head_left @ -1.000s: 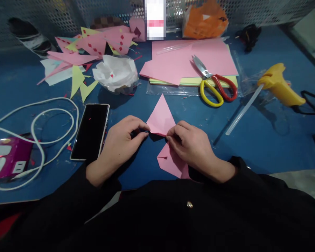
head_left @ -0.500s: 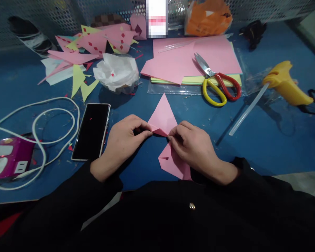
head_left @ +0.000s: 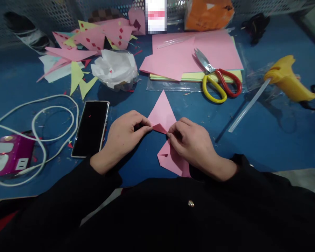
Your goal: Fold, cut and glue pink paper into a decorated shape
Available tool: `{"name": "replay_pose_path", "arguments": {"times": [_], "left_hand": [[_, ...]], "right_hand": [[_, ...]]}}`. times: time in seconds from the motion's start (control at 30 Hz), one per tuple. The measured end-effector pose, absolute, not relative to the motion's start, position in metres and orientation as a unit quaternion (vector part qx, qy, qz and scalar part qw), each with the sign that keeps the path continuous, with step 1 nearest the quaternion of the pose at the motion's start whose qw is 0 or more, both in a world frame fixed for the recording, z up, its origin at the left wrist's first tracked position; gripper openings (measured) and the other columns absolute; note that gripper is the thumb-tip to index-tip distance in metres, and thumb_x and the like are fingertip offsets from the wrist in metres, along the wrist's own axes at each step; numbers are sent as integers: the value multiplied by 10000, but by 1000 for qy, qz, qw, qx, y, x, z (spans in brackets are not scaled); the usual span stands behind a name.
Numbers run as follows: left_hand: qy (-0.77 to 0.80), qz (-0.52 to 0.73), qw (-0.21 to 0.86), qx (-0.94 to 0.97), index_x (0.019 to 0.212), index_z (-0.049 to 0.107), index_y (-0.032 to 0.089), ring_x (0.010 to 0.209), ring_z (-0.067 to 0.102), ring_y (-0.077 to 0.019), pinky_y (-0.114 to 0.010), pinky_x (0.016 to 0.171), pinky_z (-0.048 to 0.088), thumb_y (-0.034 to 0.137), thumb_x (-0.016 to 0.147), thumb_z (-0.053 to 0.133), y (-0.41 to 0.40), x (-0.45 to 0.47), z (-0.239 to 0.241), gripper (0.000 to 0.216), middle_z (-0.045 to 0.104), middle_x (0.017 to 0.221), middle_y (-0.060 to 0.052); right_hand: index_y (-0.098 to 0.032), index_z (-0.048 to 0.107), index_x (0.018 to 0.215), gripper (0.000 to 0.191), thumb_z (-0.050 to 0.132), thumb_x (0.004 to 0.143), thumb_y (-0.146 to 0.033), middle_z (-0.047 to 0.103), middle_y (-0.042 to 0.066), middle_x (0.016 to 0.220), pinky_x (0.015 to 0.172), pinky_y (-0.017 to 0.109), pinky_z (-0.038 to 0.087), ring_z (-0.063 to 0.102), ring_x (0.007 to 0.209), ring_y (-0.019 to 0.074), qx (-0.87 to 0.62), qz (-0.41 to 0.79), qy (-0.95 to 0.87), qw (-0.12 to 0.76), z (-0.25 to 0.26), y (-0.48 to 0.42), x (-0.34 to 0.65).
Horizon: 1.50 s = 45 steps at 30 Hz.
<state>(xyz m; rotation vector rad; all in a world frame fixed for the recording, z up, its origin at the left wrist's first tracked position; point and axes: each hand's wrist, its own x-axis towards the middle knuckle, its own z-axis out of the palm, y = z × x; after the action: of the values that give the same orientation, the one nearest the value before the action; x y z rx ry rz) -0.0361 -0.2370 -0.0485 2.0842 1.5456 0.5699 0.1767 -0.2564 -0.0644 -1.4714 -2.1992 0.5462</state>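
A pink paper triangle (head_left: 162,110) lies on the blue table, its point facing away from me. Along its near edge a narrow flap is turned up. My left hand (head_left: 128,134) pinches the near left corner between thumb and fingers. On the near right corner, my right hand (head_left: 190,141) grips the same paper with thumb and forefinger. Another folded pink paper piece (head_left: 170,162) rests close to me, partly hidden under my right hand and wrist.
Scissors (head_left: 214,75) lie on a stack of pink paper (head_left: 173,52) at the back. A yellow glue gun (head_left: 286,78) is at right. Left are a phone (head_left: 90,127), a white cable (head_left: 73,101), a purple box (head_left: 13,157), crumpled white paper (head_left: 115,68) and paper scraps (head_left: 77,75).
The turned-up flap on the triangle's near edge stands slightly more raised toward the middle. Both hands keep their hold, and the whole view has shifted a little.
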Motion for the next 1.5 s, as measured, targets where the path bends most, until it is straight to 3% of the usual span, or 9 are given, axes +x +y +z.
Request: {"name": "replay_pose_path", "arguments": {"times": [0.3,0.6,0.77,0.97,1.13,1.3,1.4,1.5], "left_hand": [[558,149,179,796,830,630,196,872,587,-204,-353,767,429,254,936,569,-235,-31,-49,135,647,891,-35],[570,152,112,799,819,595,190,840,582,-213,-347,714,421,220,914,621,-242,-25,-53,103,629,870,-40],[542,177,19,821,906,615,190,819,593,-216,-344,694,444,238,949,603,-248,-22,-57,65,650,864,-48],[386,207,-70,896,958,681,125,852,649,-222,-357,778,523,94,983,468,-255,-22,-60,217,733,937,-82],[342,158,-113,920,1142,679,42,994,686,-251,-436,1014,511,73,955,496,-266,-23,-57,263,747,1061,-141],[374,79,-114,917,1297,620,70,1145,642,-318,-552,1112,417,267,987,511,-280,-19,-52,383,702,1216,-167],[402,50,-92,910,1380,557,108,1216,599,-341,-585,1141,366,405,1006,473,-286,-17,-50,484,659,1311,-162],[423,25,-57,904,1440,482,131,1294,548,-367,-611,1175,296,472,1012,440,-290,-16,-48,549,608,1391,-174]], "right_hand": [[-155,651,794,172,525,884,-232,629,63,800,610,299,370,565,680,165,-527,184,-801,217,-66,-256,177],[-153,644,796,163,520,881,-217,615,60,796,612,299,357,554,679,162,-527,173,-805,210,-66,-256,176],[-152,638,806,151,529,881,-224,609,61,801,617,302,352,553,683,168,-530,172,-806,199,-65,-256,176],[-154,625,812,121,555,881,-225,598,57,805,608,295,331,533,689,167,-529,173,-807,197,-64,-255,176],[-154,625,814,121,554,884,-221,597,57,821,618,288,327,516,692,157,-532,185,-803,194,-64,-255,176],[-149,636,810,107,572,878,-202,589,43,808,605,286,330,503,666,142,-533,195,-799,201,-64,-254,176],[-160,634,797,112,565,884,-182,609,34,805,620,280,393,553,685,143,-517,233,-787,244,-63,-254,183],[-149,658,976,161,506,937,-185,694,73,929,744,313,505,648,837,179,-473,244,-786,314,-60,-257,193]]}}
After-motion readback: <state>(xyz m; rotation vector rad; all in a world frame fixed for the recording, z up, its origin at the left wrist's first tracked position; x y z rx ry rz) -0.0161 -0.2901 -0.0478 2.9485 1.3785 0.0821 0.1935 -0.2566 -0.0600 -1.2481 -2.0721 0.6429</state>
